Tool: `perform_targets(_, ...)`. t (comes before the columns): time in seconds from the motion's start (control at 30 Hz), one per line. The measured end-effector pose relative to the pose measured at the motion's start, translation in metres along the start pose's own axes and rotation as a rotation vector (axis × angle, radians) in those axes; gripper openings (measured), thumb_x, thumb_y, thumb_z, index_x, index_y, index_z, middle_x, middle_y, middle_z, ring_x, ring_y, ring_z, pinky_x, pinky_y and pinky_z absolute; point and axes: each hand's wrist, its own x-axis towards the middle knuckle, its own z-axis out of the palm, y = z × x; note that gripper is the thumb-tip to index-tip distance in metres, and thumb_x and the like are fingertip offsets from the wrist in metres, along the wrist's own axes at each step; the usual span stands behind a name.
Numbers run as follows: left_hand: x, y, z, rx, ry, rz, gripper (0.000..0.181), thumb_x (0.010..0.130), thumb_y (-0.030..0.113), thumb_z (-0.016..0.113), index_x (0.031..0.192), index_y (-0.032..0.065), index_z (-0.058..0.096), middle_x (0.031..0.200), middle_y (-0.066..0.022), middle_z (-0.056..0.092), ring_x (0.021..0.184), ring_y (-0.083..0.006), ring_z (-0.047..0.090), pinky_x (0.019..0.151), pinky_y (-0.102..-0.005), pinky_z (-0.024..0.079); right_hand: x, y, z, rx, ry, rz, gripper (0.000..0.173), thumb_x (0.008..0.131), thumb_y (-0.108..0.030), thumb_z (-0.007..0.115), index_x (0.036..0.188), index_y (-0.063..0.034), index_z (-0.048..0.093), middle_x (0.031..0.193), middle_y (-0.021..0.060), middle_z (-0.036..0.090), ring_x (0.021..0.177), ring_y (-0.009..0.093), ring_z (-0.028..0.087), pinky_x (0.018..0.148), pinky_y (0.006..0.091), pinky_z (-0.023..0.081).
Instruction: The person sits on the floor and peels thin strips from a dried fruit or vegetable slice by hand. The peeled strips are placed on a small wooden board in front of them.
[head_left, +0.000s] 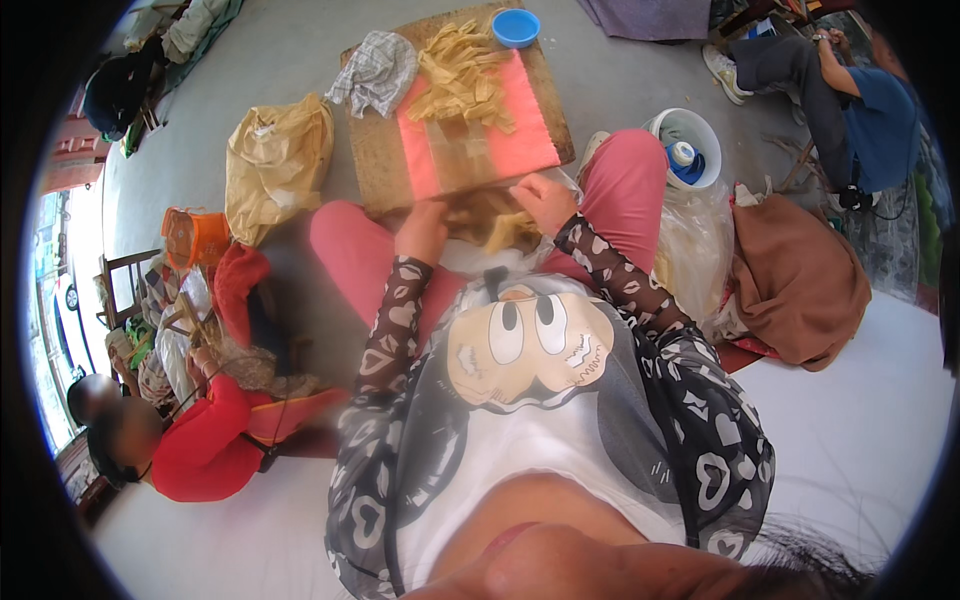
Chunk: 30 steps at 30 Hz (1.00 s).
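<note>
My left hand (421, 231) is at the near edge of a worn wooden board (375, 169), partly blurred, its fingers hidden from view. My right hand (546, 202) is at the board's near right corner, thumb and fingertips close together. Whether either hand grips anything is unclear. Between and below them, brown thin material and a yellow strip (510, 231) lie over clear plastic in my lap. On the board is a pink cloth (529, 112) with a zigzag edge. A flat translucent brown sheet (459, 154) rests on it, below a heap of tan strips (461, 75).
A checked cloth (379, 67) and a blue bowl (516, 28) are on the board's far side. A tan plastic bag (277, 165) and an orange basket (195, 236) stand left. To the right are a white bucket (709, 135) and brown cloth (799, 277). Other people sit on both sides.
</note>
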Motion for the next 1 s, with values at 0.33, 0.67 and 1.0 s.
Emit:
perform_targets(0.33, -0.003, 0.059, -0.001, -1.326, -0.535, -0.596, 0.014, 0.091, 0.022, 0.049, 0.091, 0.0088, 0.044, 0.088, -0.011, 0.061, 0.075, -0.0163, 0.06, 0.065, -0.0267, 0.048, -0.004, -0.021, 0.016, -0.112, -0.006, -0.067, 0.024, 0.08, -0.033, 0.059, 0.082, -0.009, 0.06, 0.069, 0.0108, 0.061, 0.065, 0.028, 0.059, 0.058, 0.0371, 0.045)
perform_targets(0.67, -0.01, 0.068, -0.001, -1.655, -0.474, -0.771, 0.006, 0.081, 0.007, 0.051, 0.081, 0.0108, 0.045, 0.07, -0.0066, 0.053, 0.059, -0.0149, 0.051, 0.055, -0.0264, 0.043, -0.001, -0.024, 0.012, -0.213, 0.077, -0.26, 0.02, 0.08, -0.031, 0.059, 0.078, -0.0111, 0.058, 0.064, 0.0097, 0.059, 0.061, 0.03, 0.058, 0.052, 0.0395, 0.044)
perform_targets(1.0, -0.002, 0.035, -0.019, -0.903, -0.26, -0.303, 0.01, 0.082, 0.009, 0.055, 0.086, 0.005, 0.048, 0.073, -0.0029, 0.055, 0.059, -0.0086, 0.051, 0.054, -0.021, 0.042, 0.022, -0.025, -0.004, 0.071, -0.395, -0.11, 0.023, 0.08, -0.03, 0.062, 0.086, -0.0087, 0.056, 0.065, 0.0059, 0.06, 0.057, 0.02, 0.058, 0.053, 0.0312, 0.042)
